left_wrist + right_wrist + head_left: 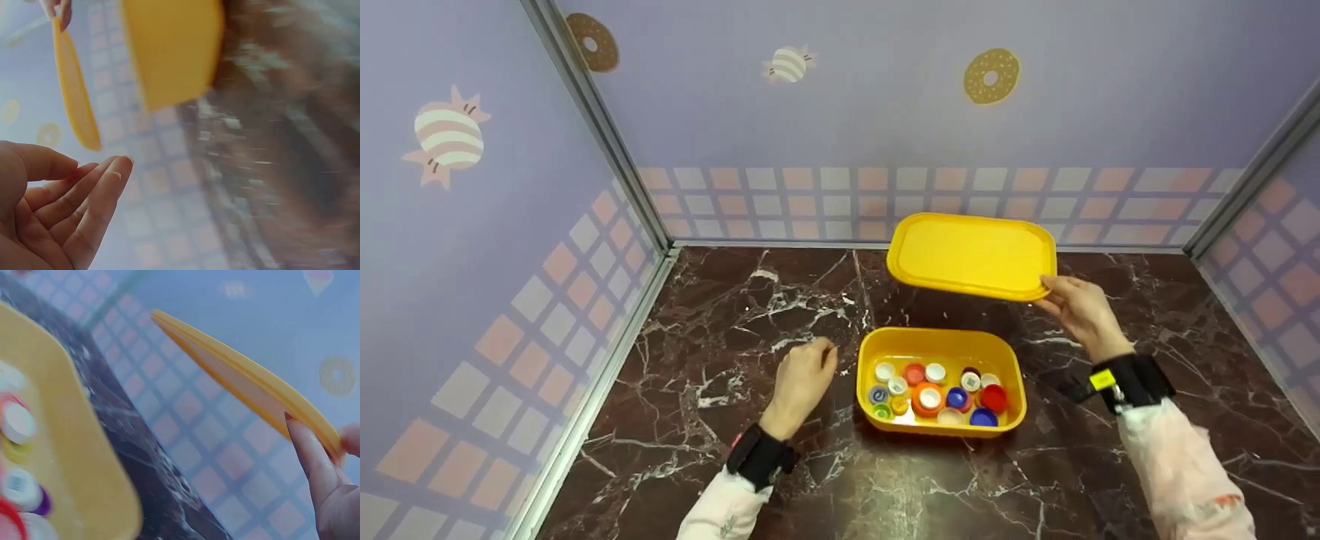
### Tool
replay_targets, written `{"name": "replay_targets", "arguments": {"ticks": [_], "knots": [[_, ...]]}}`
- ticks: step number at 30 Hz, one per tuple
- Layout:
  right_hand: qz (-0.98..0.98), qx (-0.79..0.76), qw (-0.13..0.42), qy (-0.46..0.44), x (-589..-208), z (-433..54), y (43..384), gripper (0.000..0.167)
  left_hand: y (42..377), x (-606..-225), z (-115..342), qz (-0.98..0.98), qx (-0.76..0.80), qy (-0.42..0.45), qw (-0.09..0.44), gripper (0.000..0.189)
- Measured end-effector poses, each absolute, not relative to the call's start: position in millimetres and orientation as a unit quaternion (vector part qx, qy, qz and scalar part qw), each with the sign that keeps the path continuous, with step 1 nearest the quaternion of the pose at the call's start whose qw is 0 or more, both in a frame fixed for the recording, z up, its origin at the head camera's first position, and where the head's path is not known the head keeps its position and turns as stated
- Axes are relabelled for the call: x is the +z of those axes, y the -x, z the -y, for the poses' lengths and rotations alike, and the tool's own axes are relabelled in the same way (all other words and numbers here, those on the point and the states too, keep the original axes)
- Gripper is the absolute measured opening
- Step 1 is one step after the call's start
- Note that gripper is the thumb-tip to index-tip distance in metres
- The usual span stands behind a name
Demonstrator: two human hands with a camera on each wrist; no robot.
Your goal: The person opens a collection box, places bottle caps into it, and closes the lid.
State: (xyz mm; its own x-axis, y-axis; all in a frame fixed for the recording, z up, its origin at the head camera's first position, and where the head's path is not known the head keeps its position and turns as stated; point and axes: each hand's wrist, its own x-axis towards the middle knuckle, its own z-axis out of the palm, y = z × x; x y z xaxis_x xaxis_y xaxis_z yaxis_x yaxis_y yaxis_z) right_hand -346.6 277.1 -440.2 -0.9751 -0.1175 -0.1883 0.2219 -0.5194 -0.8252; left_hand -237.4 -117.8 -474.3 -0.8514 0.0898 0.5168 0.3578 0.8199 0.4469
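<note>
A yellow plastic lid [973,255] is held in the air by my right hand [1084,311], thumb and fingers pinching its near right corner. In the right wrist view the lid [242,379] shows edge-on between thumb and fingers. Below it stands a yellow container [1016,360] holding several bottle caps, among them a red cap [994,397], a blue cap [984,418] and a white cap [885,371]. Left of the container hovers my left hand [804,379], its fingers loosely bent with nothing in them; the left wrist view shows the thumb apart from the fingertips [115,169].
The dark marbled tabletop [697,420] runs back to a lilac wall [870,97] with a band of pink and white squares. Side panels with metal edge strips [600,112] flank it. Each wrist carries a black strap [1132,381].
</note>
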Motion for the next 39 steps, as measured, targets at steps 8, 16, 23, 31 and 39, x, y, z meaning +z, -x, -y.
{"name": "replay_targets", "arguments": {"ticks": [8,16,23,31,39], "knots": [[-0.555,-0.83,0.055,-0.004,-429,-259,307,0.006,280,-418,67,0.913,-0.242,0.201,0.261,0.01],[-0.585,-0.81,0.0,0.029,-413,-230,297,0.015,319,-352,-16,0.955,-0.185,0.21,0.096,0.029],[-0.623,-0.78,-0.045,0.03,-411,-196,292,0.008,332,-334,-82,0.976,-0.116,0.182,0.034,0.044],[-0.642,-0.758,-0.104,0.042,-422,-178,291,0.01,336,-340,-98,0.985,-0.031,0.146,0.091,0.02],[-0.571,-0.809,-0.093,0.107,-458,-182,317,0.021,337,-339,-91,0.978,-0.074,0.163,0.105,0.019]]}}
